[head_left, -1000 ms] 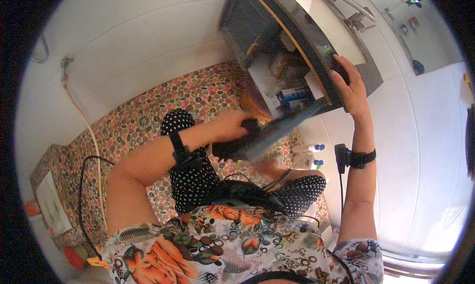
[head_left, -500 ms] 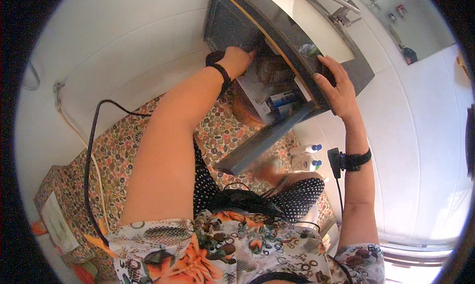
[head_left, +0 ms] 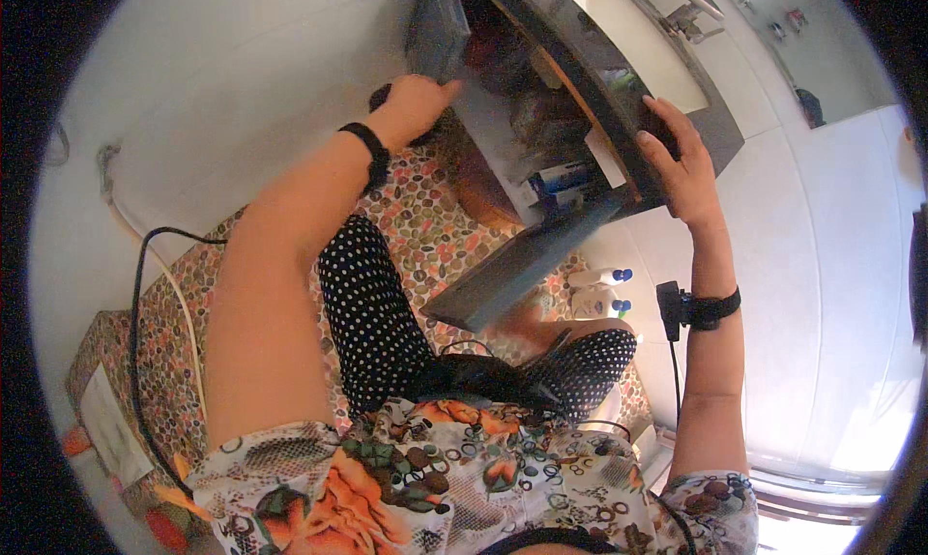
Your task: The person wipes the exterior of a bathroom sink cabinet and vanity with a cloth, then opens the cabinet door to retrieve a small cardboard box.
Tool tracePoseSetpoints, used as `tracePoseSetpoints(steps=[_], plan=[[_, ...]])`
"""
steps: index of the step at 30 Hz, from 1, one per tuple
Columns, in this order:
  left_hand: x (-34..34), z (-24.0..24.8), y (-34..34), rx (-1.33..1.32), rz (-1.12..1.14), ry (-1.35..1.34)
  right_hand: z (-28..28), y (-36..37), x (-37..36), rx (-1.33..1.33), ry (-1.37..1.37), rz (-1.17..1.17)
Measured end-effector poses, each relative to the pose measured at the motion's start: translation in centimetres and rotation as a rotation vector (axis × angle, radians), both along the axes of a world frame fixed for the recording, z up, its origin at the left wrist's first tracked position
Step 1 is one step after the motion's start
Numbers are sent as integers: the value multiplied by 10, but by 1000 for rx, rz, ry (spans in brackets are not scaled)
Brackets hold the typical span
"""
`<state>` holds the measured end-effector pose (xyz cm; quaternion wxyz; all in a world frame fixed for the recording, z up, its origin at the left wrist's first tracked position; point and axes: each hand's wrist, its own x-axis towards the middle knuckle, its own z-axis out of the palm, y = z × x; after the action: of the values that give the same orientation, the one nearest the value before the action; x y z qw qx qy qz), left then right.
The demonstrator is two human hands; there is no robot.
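A dark vanity cabinet under a washbasin stands at the upper middle, with its inside showing. Its left door (head_left: 437,28) swings outward, and my left hand (head_left: 411,108) is at that door's lower corner, thumb on the near edge and the other fingers mostly hidden behind. On the dark countertop (head_left: 580,47) edge rests my right hand (head_left: 684,173), with thumb and fingers apart. The second cabinet door (head_left: 517,270) stands wide open towards my knees. Inside the cabinet lie a blue-and-white package (head_left: 563,180) and dark items too shadowed to name.
White bottles with blue caps (head_left: 599,289) stand by the right wall. A metal tap (head_left: 686,14) rises behind the basin (head_left: 628,38). A black cable (head_left: 137,333) and a pale hose (head_left: 184,304) run along the left. Pebble-patterned flooring (head_left: 396,202) lies below.
My left hand has moved left, and the left cabinet door has swung outward with it. My right hand stays on the countertop edge. The view has shifted slightly.
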<state>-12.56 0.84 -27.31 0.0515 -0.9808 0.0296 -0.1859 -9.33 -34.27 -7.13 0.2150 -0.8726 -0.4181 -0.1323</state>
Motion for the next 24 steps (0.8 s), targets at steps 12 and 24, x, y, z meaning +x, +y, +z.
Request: tracePoseSetpoints(steps=[12, 24], plan=[[-59, 2, 55, -14, 82, 83, -3, -6, 3, -5, 36, 0], [-109, 5, 130, -2, 237, 92, 3, 1, -1, 49, 83, 37]])
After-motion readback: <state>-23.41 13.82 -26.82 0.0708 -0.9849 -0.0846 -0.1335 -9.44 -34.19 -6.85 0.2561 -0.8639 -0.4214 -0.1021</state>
